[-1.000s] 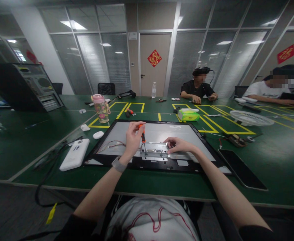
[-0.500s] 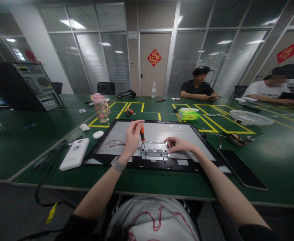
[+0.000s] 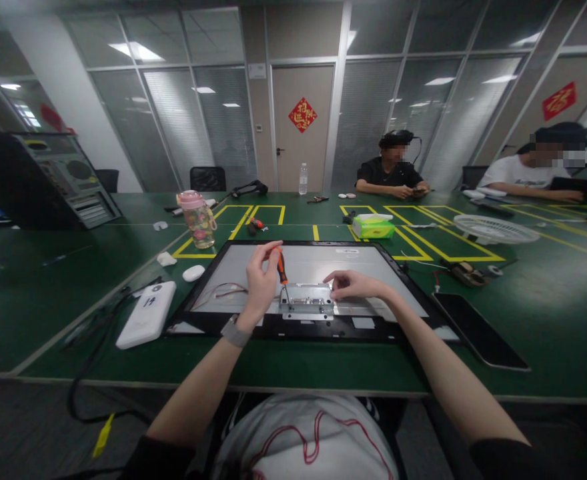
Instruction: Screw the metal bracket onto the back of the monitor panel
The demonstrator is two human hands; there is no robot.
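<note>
A monitor panel (image 3: 323,257) lies face down on the green table, its black frame toward me. A small metal bracket (image 3: 307,298) sits at its lower middle. My left hand (image 3: 259,280) is closed round an orange-handled screwdriver (image 3: 281,268), whose tip stands on the bracket's left end. My right hand (image 3: 352,285) rests on the bracket's right end with its fingers curled; whether they pinch anything is hidden.
A white power bank (image 3: 147,313) and a white mouse (image 3: 193,273) lie left of the panel, a dark phone (image 3: 478,329) to its right. Behind stand a pink bottle (image 3: 197,219), a green tissue pack (image 3: 372,227) and a computer case (image 3: 38,180). Two people sit across the table.
My left fingers have shifted on the screwdriver handle, which now leans a little to the left. My head has tipped slightly, so the view sits a bit higher.
</note>
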